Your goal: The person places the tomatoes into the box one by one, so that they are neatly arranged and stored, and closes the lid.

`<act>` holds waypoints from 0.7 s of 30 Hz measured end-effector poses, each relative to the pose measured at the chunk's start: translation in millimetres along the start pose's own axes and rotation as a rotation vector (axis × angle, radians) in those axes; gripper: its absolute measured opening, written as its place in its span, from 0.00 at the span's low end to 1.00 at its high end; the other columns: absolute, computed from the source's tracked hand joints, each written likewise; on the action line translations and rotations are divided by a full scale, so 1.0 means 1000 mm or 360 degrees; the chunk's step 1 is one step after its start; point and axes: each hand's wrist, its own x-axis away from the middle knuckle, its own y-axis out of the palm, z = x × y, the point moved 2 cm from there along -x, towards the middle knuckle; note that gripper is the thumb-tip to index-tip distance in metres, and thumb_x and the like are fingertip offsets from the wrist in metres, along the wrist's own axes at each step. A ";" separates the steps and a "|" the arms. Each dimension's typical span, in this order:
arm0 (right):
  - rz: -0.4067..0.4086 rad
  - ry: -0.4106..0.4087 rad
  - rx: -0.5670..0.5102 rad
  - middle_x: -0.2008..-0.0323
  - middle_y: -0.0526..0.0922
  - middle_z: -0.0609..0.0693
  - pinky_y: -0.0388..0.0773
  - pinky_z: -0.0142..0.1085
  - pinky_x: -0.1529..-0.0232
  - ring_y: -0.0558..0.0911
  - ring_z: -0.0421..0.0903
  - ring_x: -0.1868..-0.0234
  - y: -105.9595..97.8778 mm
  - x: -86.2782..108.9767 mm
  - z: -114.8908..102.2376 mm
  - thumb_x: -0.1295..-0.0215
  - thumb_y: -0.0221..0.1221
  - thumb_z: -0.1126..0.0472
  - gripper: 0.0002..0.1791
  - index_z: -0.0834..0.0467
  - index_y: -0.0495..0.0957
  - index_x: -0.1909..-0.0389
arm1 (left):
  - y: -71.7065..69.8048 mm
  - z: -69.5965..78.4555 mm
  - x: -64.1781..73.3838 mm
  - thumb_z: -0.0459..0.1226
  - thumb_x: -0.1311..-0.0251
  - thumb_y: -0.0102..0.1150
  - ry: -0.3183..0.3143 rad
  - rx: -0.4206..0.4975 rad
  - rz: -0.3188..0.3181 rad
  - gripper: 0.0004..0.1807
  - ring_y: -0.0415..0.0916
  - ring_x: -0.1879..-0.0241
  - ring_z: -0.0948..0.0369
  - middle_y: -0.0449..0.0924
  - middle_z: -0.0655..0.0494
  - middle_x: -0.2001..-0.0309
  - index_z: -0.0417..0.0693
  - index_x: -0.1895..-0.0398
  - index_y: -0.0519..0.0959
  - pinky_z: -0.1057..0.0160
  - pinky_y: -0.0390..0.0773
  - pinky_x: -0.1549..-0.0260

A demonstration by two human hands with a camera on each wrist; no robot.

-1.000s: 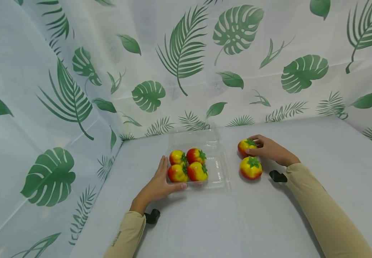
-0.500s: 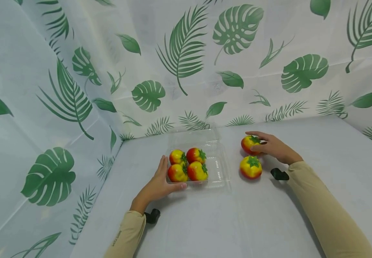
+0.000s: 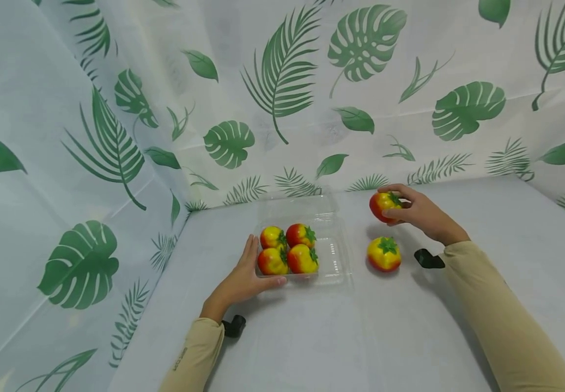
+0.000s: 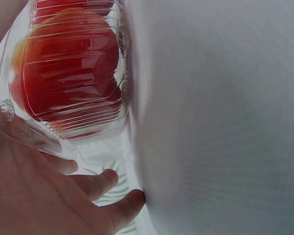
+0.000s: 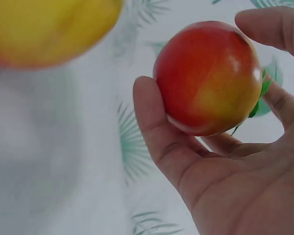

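My right hand [image 3: 425, 215] grips a glossy red-and-yellow tomato [image 5: 208, 78] with a green star-shaped calyx, raised off the table. In the right wrist view, thumb and fingers curve round its sides. A second tomato [image 3: 384, 254] sits on the table just nearer to me. My left hand [image 3: 240, 282] rests against the near left corner of a clear plastic clamshell box [image 3: 330, 256], fingers straight along its left side and thumb along its front. Several tomatoes [image 3: 288, 250] fill the left part of the box. Through its ribbed wall, the left wrist view shows red fruit [image 4: 71, 68].
The box's clear lid [image 3: 299, 207] lies folded back toward the wall. Leaf-printed white sheeting [image 3: 282, 81] stands behind and to the left of the white table [image 3: 321, 337]. Black wrist cameras [image 3: 429, 259] are strapped on both forearms.
My right hand has taken the far tomato, shifted it slightly right and lifted it off the table. The left hand and the box stay in place; the view has shifted slightly.
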 end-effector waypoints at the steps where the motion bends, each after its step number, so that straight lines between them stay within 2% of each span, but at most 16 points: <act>1: 0.0002 -0.0004 -0.0003 0.29 0.67 0.65 0.82 0.31 0.48 0.75 0.68 0.35 0.001 0.000 -0.003 0.21 0.62 0.54 0.34 0.55 0.63 0.20 | 0.000 0.000 0.000 0.65 0.41 0.73 -0.0002 0.0001 -0.0001 0.72 0.34 0.15 0.44 0.23 0.50 0.13 0.48 0.11 0.34 0.33 0.50 0.23; 6: -0.0001 -0.0051 -0.0014 0.32 0.69 0.63 0.83 0.32 0.49 0.79 0.65 0.40 0.010 -0.002 -0.017 0.22 0.64 0.56 0.34 0.56 0.63 0.22 | -0.001 0.001 0.000 0.65 0.41 0.73 -0.0009 0.0000 -0.0002 0.72 0.34 0.15 0.44 0.23 0.50 0.13 0.48 0.11 0.33 0.34 0.49 0.23; 11: -0.0013 -0.0114 0.0020 0.31 0.69 0.63 0.82 0.34 0.48 0.75 0.68 0.35 0.019 -0.002 -0.033 0.24 0.66 0.57 0.34 0.58 0.64 0.24 | 0.000 0.000 -0.001 0.65 0.42 0.73 -0.0006 0.0008 0.0005 0.72 0.34 0.15 0.44 0.24 0.49 0.12 0.48 0.11 0.34 0.34 0.50 0.23; 15: -0.0030 -0.0152 0.0022 0.30 0.69 0.63 0.82 0.48 0.42 0.72 0.72 0.32 0.027 -0.002 -0.045 0.26 0.67 0.58 0.34 0.59 0.64 0.26 | 0.000 -0.001 -0.002 0.65 0.42 0.73 0.0002 0.0012 0.0010 0.72 0.35 0.15 0.44 0.24 0.49 0.12 0.47 0.11 0.34 0.34 0.50 0.23; 18: -0.0039 -0.0169 0.0023 0.30 0.69 0.61 0.79 0.60 0.37 0.69 0.73 0.29 0.033 -0.002 -0.050 0.27 0.68 0.57 0.35 0.59 0.63 0.27 | 0.000 -0.001 -0.001 0.65 0.42 0.73 0.0001 0.0013 0.0010 0.73 0.34 0.15 0.45 0.24 0.49 0.12 0.47 0.11 0.34 0.34 0.50 0.23; 21: -0.0058 -0.0172 0.0020 0.30 0.68 0.61 0.76 0.64 0.35 0.67 0.73 0.28 0.039 -0.002 -0.054 0.29 0.69 0.56 0.36 0.60 0.62 0.27 | 0.000 0.000 0.000 0.65 0.42 0.73 -0.0003 0.0017 0.0005 0.73 0.34 0.15 0.45 0.24 0.50 0.12 0.47 0.11 0.34 0.34 0.50 0.23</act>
